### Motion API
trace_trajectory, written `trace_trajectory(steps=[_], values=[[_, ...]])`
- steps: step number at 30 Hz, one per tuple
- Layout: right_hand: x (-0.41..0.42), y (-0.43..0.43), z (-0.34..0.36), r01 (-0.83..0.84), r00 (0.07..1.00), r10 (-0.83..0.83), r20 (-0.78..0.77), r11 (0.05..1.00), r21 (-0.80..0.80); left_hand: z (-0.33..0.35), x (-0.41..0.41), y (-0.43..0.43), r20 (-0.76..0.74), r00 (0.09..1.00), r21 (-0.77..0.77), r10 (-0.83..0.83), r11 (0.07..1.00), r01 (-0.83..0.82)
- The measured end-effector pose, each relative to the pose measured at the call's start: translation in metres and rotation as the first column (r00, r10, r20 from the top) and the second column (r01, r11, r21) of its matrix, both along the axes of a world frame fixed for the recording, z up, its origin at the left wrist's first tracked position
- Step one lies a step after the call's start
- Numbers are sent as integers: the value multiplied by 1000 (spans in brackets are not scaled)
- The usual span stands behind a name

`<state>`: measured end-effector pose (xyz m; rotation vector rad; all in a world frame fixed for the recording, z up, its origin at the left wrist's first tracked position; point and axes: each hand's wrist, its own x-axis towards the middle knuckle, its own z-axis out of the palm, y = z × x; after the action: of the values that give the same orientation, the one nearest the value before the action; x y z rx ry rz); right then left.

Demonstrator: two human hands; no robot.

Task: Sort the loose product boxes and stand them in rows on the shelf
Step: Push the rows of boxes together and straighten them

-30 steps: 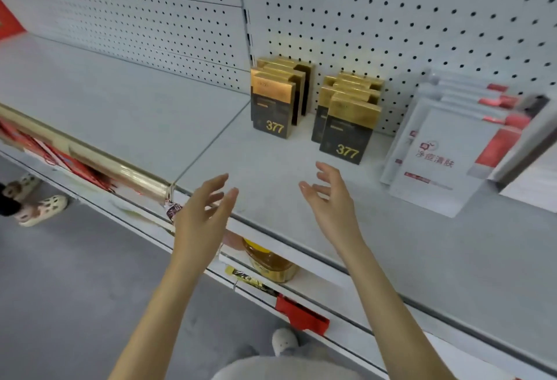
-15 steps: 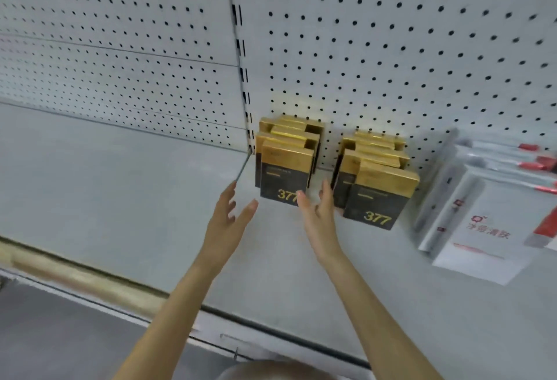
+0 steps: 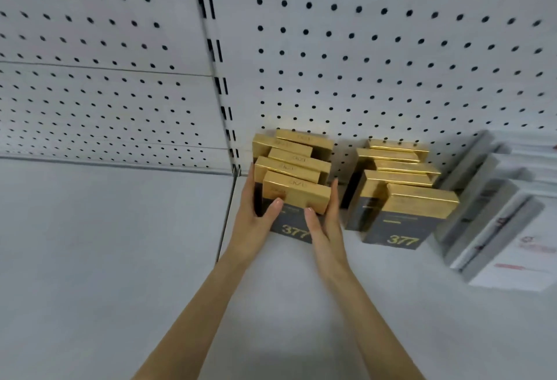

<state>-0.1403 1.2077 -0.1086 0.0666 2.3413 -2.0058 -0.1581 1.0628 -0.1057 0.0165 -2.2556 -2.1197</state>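
Two rows of gold-topped black boxes marked 377 stand on the grey shelf (image 3: 120, 259) against the pegboard. My left hand (image 3: 253, 216) lies flat against the left side of the left row (image 3: 294, 168), thumb on the front box's face. My right hand (image 3: 324, 222) presses the row's right side with straight fingers, thumb on the front box (image 3: 297, 195). The boxes in that row stand staggered. The right row (image 3: 401, 180) stands untouched a little to the right, its front boxes also offset.
A row of white boxes with red print (image 3: 494, 216) leans at the far right. The white pegboard back wall (image 3: 391, 63) rises right behind the rows. A seam (image 3: 226, 222) divides the shelf just left of my left hand.
Both hands have reached forward from the shelf's front edge and closed in on the two sides of the left row. The camera has moved nearer to the shelf.
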Motion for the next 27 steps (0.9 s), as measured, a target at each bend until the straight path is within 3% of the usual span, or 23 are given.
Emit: trace_trajectory(steps=[10,13,19,27], values=[[-25,-2,-1,-116,991,117,64,993,-17,-13,-2,2,-17,996,-68,85,994,-86],[-28,-6,0,-158,984,162,79,986,-52,-13,-2,0,-18,995,-6,96,995,-96],[-30,-10,-2,-121,988,129,80,988,-100,-12,-2,2,-26,992,30,126,992,-126],[-30,-14,-9,-69,994,71,87,997,-20,-11,1,2,-52,988,64,143,988,-140]])
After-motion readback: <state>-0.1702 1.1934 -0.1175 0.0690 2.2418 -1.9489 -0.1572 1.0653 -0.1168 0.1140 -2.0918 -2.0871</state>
